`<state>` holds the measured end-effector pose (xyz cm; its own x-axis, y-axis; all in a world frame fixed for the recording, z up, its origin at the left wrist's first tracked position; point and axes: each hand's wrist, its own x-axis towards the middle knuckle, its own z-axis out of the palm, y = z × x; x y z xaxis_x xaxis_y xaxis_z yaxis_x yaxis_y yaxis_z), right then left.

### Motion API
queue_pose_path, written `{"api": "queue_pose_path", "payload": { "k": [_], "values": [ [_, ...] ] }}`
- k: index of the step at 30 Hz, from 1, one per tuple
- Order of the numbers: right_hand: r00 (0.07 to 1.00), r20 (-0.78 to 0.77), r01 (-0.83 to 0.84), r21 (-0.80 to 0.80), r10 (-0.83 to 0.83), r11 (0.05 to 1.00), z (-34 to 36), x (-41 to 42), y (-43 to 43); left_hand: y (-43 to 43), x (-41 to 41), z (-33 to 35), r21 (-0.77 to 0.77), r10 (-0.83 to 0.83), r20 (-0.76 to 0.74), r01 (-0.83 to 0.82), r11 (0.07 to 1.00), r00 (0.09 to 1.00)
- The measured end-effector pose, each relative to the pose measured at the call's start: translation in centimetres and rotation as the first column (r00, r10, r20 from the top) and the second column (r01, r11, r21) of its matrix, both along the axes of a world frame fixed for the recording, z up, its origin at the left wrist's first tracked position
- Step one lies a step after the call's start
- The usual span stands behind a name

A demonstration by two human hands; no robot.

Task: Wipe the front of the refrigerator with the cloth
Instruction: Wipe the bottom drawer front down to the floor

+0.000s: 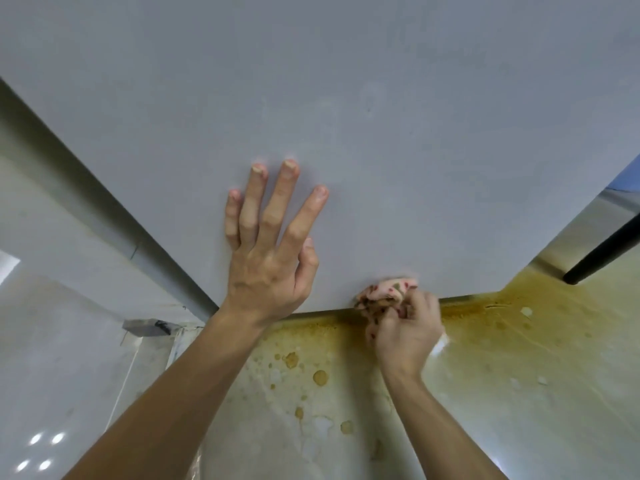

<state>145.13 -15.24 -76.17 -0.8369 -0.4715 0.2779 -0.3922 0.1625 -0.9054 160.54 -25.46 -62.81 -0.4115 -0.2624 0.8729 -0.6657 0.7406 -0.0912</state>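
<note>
Likely a home kitchen: a grey refrigerator door (346, 98) fills the view, above a pale floor (519, 358) stained with yellow-brown spills; a glossy white surface (62, 375) reflects lights at left.

Two bare arms of one person, seen from above. The left forearm (180, 393) is long and slim, uncovered as far as the picture's edge, and the right forearm (433, 420) is bare as well. The left hand (266, 271) has long, slender fingers (277, 206) with short, trimmed nails, and knuckles and tendons stand out on its back. The right hand (405, 334) shows only its back and knuckles.
</note>
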Motion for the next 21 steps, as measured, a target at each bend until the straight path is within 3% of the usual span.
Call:
{"api": "queue_pose_path", "payload": {
  "k": [7, 11, 15, 18, 21],
  "values": [
    [0.959, 0.082, -0.280, 0.138, 0.271, 0.950, 0.0, 5.5, -1.5, -0.7, 0.4, -1.5, -0.052, 0.046, 0.022, -0.045, 0.998, 0.999],
    [0.957, 0.051, -0.286, 0.002, 0.285, 0.958, 2.4, 3.6, -0.8, -0.7, 0.3, -1.5, -0.052, 0.062, 0.012, -0.061, 0.997, 0.998],
    [0.978, 0.178, -0.057, -0.265, 0.107, 0.963, 7.8, 0.7, -0.4, -0.4, 0.9, -1.0, -0.039, 0.079, 0.038, -0.077, 0.996, 0.996],
    [0.999, 0.003, 0.033, -0.371, -0.034, 0.928, 14.5, -1.8, -0.5, 0.0, 1.7, -0.8, -0.006, 0.116, 0.053, -0.116, 0.993, 0.992],
    [0.960, -0.242, 0.002, -0.505, -0.143, 0.863, 21.3, -3.3, -1.9, 0.4, 2.3, -0.3, 0.047, 0.164, 0.043, -0.166, 0.985, 0.986]
  ]
}}
